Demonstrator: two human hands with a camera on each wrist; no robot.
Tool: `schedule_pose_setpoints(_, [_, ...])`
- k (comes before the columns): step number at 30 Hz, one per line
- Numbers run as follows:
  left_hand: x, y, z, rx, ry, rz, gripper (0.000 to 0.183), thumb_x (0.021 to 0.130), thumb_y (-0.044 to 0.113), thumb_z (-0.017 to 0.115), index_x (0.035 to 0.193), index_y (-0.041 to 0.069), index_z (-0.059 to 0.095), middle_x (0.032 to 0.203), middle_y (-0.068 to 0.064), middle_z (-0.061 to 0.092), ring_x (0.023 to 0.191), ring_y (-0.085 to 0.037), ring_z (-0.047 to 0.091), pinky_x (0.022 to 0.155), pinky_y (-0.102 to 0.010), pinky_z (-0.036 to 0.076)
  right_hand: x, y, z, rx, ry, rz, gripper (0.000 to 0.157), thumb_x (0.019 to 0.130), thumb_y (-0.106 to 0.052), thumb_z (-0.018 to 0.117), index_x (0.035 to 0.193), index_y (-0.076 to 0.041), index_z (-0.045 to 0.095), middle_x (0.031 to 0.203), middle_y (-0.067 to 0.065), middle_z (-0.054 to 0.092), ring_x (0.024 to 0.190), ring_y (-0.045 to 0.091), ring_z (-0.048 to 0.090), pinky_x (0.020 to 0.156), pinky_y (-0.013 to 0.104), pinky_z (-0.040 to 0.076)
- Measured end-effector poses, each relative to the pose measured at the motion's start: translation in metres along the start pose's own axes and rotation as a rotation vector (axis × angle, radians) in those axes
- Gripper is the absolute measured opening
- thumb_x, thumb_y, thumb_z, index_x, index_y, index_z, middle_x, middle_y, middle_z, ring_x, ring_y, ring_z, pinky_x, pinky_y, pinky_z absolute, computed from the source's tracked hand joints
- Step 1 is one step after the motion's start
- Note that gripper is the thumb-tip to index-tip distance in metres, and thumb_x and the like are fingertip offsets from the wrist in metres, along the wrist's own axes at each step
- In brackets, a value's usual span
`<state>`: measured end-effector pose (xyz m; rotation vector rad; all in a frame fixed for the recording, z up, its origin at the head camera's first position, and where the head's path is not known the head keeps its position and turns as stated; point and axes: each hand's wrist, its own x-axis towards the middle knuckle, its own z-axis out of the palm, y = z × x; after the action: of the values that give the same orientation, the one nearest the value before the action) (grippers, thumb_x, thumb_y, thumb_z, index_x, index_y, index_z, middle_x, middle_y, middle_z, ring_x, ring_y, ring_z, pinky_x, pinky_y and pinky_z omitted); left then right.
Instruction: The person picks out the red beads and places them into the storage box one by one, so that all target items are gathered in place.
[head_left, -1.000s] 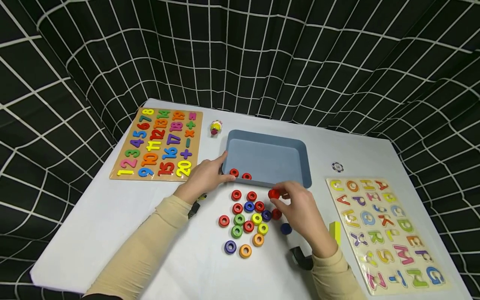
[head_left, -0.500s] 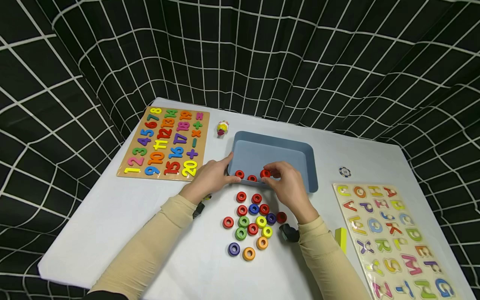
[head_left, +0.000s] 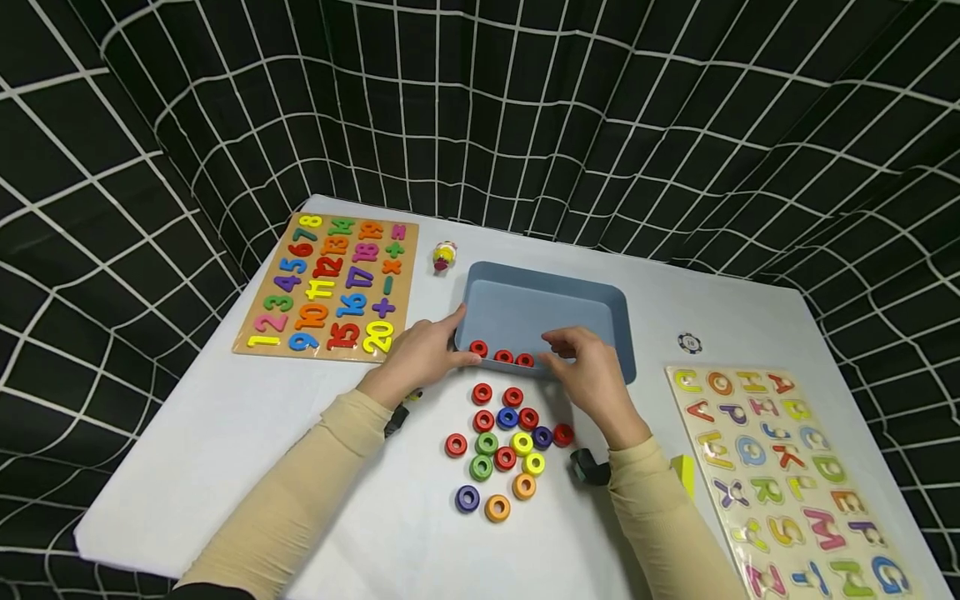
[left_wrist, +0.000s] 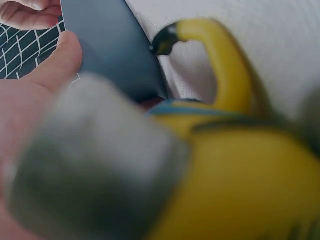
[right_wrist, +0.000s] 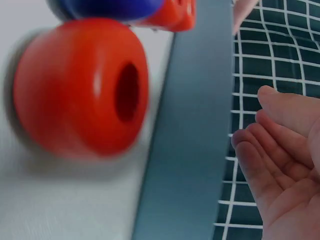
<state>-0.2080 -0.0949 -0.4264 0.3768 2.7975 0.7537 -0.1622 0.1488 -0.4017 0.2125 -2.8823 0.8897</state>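
Observation:
My left hand [head_left: 422, 357] rests at the near left corner of a blue-grey tray [head_left: 621, 333]. Its thumb lies along the front wall, the fingers at the left side; it touches without visibly curling around it. My right hand [head_left: 594, 375] hovers over the tray's near right part, fingers loosely bent, nothing between them. Three red rings [head_left: 504, 357] stand in a row inside along the front wall. Before the tray lie loose rings: several red, two green, two yellow, two orange, a blue and two purple. One red ring [right_wrist: 82, 87] looms large in the right wrist view.
A number board [head_left: 322, 292] lies left, a letter board [head_left: 787, 475] right. A small toy figure [head_left: 445, 255], a chip [head_left: 690, 343] and a yellow-green block [head_left: 683, 473] lie around. A blurred yellow object [left_wrist: 235, 75] with a curved, black-tipped part sits by my left wrist.
My right hand carried a red ring from the table into the tray, set it beside the other two, let go and drew slightly right. The left hand has stayed at the tray corner.

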Motion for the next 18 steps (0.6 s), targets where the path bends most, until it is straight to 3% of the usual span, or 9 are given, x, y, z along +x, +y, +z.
schedule_pose_setpoints(4, [-0.001, 0.003, 0.000, 0.002, -0.002, -0.003, 0.091, 0.081, 0.059, 0.067, 0.154, 0.024, 0.024, 0.094, -0.017, 0.066, 0.068, -0.021, 0.054, 0.051, -0.032, 0.041, -0.007, -0.001, -0.010, -0.017, 0.023, -0.013, 0.027, 0.087, -0.020, 0.072, 0.112, -0.010, 0.070, 0.110, 0.008, 0.068, 0.097, 0.026, 0.067, 0.083, 0.043, 0.052])
schedule_pose_setpoints(11, [0.000, 0.004, -0.001, -0.009, -0.014, 0.008, 0.092, 0.082, 0.060, 0.066, 0.154, 0.025, 0.023, 0.078, -0.013, 0.059, 0.064, -0.022, 0.052, 0.050, -0.032, 0.040, -0.022, -0.003, -0.021, -0.003, 0.028, -0.008, 0.023, 0.088, -0.019, 0.071, 0.109, -0.011, 0.072, 0.105, 0.004, 0.069, 0.093, 0.021, 0.068, 0.080, 0.041, 0.054])
schedule_pose_setpoints(18, [0.000, 0.001, -0.002, -0.017, -0.024, -0.001, 0.092, 0.082, 0.060, 0.065, 0.155, 0.024, 0.021, 0.068, -0.011, 0.054, 0.061, -0.021, 0.049, 0.049, -0.031, 0.038, -0.041, -0.003, -0.022, -0.021, -0.066, 0.029, 0.024, 0.086, -0.022, 0.073, 0.108, -0.012, 0.072, 0.103, 0.003, 0.069, 0.094, 0.020, 0.067, 0.080, 0.039, 0.055])
